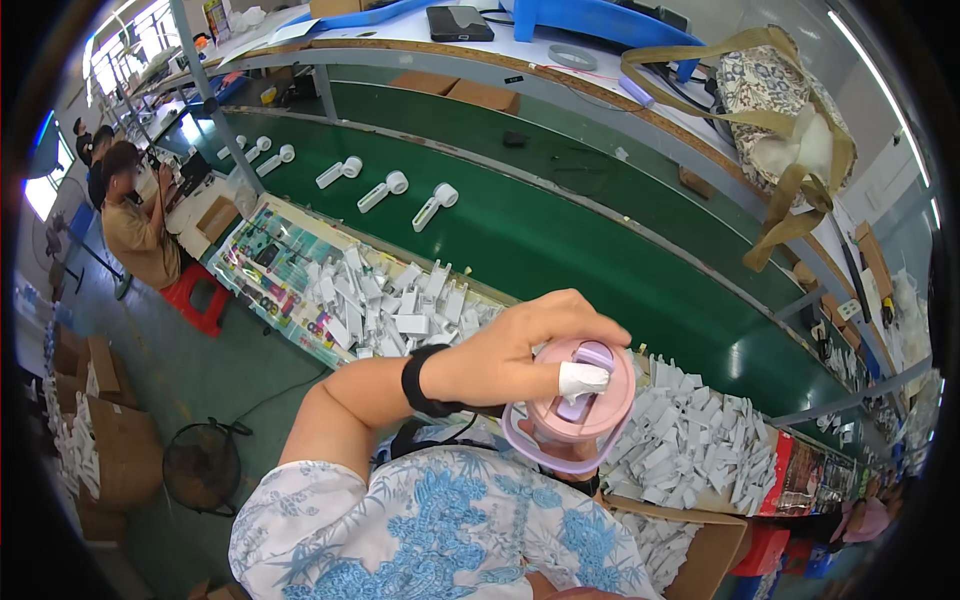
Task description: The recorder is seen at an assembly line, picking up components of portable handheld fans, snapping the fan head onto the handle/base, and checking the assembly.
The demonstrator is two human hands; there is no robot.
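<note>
A pink tumbler [619,395] with a lilac flip piece and a lilac carry loop [560,465] is held up close in front of my chest. My left hand [530,345] reaches over its lid, fingers curled round the far side. The thumb, wrapped in white tape [582,380], presses on the flip piece. Below the lid, my right hand [548,447] grips the tumbler's body; most of that hand is hidden behind the lid and loop. Piles of white plastic parts lie on the bench on both sides, the left pile [400,310] and the right pile [690,440].
Several white handheld fans [435,207] lie in a row on the green conveyor belt [520,235]. A cardboard box [705,545] of white parts stands at my lower right. A patterned bag [785,95] hangs from the shelf. Another person [140,225] sits at the left.
</note>
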